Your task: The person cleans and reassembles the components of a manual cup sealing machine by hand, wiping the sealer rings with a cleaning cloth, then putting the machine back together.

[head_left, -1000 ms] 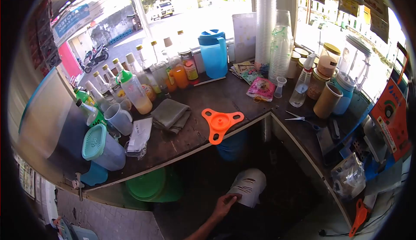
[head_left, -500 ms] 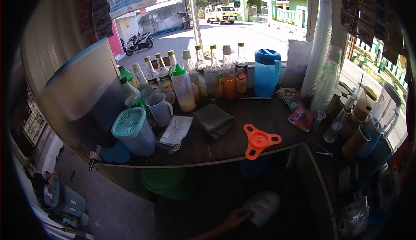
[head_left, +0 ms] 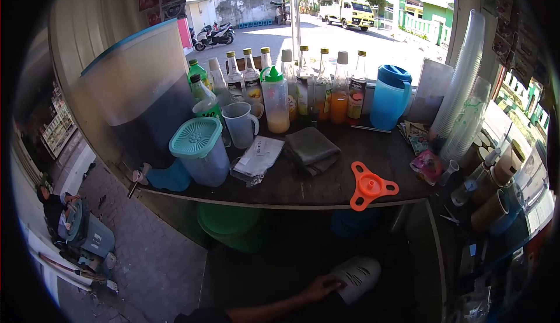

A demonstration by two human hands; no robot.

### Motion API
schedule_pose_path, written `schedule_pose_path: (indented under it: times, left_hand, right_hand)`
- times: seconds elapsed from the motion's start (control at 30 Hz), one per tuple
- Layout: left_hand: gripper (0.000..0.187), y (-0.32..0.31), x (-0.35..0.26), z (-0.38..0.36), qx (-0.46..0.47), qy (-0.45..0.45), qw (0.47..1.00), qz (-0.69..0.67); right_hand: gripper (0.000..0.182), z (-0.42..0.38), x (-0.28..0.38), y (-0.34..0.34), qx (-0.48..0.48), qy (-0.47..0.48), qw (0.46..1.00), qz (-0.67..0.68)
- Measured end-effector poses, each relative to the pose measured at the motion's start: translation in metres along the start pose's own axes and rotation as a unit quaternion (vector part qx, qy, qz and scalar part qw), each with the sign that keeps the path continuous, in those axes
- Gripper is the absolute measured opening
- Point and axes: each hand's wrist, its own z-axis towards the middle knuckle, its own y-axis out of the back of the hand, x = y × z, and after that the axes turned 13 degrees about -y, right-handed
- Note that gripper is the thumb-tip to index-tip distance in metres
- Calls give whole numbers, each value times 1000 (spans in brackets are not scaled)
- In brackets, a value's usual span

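Low in the dark space under the counter, my left hand [head_left: 322, 288] reaches in from the lower left, its dark sleeve [head_left: 201, 315] at the bottom edge. Its fingers are closed at the near edge of what looks like a white shoe [head_left: 360, 277], with dark slanting lace-like stripes across its top. Deep shadow hides the exact finger contact and whatever is below. My right hand is out of view. Above, near the counter's front edge, lies an orange three-armed plastic piece [head_left: 370, 185].
On the counter [head_left: 291, 192] stand several bottles [head_left: 339, 101], a blue pitcher [head_left: 389, 98], a lidded container [head_left: 201, 158], a folded cloth [head_left: 312, 146] and stacked plastic cups [head_left: 466, 72]. A green tub [head_left: 230, 224] sits below. Outside, a person [head_left: 55, 212] is beside a grey bin [head_left: 96, 235].
The view has shifted, so the counter appears farther right and slightly higher. More of my left forearm shows; the hand stays at the white shoe. The yellow truck outside has come nearer.
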Motion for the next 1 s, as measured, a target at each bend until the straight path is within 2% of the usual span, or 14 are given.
schedule_pose_path:
  times: [0.17, 0.2, 0.23, 0.3, 0.33, 0.37, 0.4, 0.43, 0.53, 0.7, 0.83, 0.9, 0.93, 1.0]
  left_hand:
    - [27, 3, 7, 0, -7, -8, 1000, 18]
    - [27, 2, 11, -3, -5, 7, 1000, 28]
    - [25, 1, -17, -3, -6, 19, 1000, 16]
    - [22, -4, -45, 0, -30, 35, 999, 20]
    - [20, -7, -57, 1, -20, 22, 999, 16]
    - [20, -8, -64, 5, -14, 21, 1000, 18]
    - [19, -8, -64, 2, -26, 23, 999, 25]
    - [19, -11, -63, 3, 2, 19, 1000, 22]
    - [17, -9, -71, 7, -25, 25, 999, -1]
    - [21, -31, -127, 28, 29, 27, 992, -119]
    - [28, -59, -177, 36, 80, -1, 984, -161]
    - [33, -75, -201, 40, 112, -44, 967, -226]
    - [33, -85, -210, 43, 104, -43, 969, -218]
    - [30, -100, -223, 47, 130, -119, 968, -178]
  right_hand:
    - [26, 1, 0, 16, -107, 81, 991, -27]
    - [26, -15, 5, 23, -163, 114, 979, -39]
    - [27, -45, 14, 33, -241, 150, 957, -60]
    - [27, -129, 34, 36, -416, 239, 871, -107]
    - [28, -123, 37, 36, -386, 173, 906, 10]
    - [30, -112, 44, 35, -332, 142, 932, 6]
    - [34, -110, 44, 38, -327, 134, 936, 0]
    - [30, -110, 41, 44, -293, 150, 944, 26]
    - [32, -113, 43, 50, -277, 148, 946, 73]
    - [34, -119, 42, 55, -286, 145, 946, 54]
    - [36, -116, 29, 56, -275, 86, 958, 1]
    - [37, -111, 22, 49, -276, 39, 960, -25]
    - [37, -108, 19, 46, -269, 34, 962, -17]
    - [33, -108, 12, 43, -282, 12, 959, -5]
